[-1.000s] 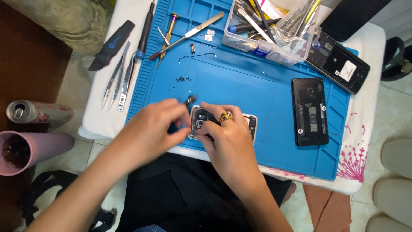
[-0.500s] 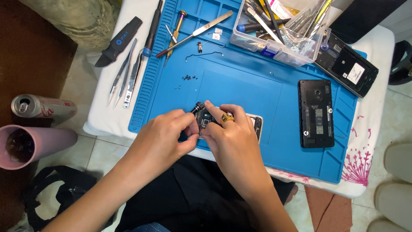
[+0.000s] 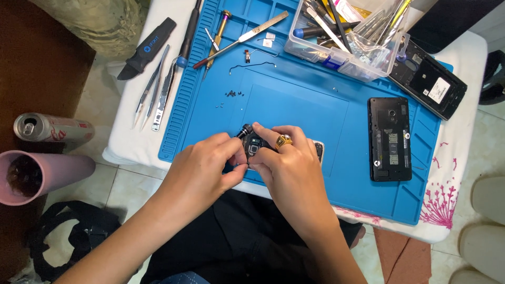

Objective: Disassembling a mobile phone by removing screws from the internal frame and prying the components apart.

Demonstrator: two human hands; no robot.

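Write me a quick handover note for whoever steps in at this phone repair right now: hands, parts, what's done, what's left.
Left hand: grips a small dark screwdriver, tip down on the opened phone.
Right hand: steadies that phone on the blue repair mat, fingers over its upper end.
Parts: removed screws lie loose on the mat, near a thin cable. A black phone frame lies to the right; another back cover beyond it. Tweezers sit off the mat's left edge; spare tools in the clear box.
Done: phone opened, some screws out.
Left: work inside the phone; reassembly not started.
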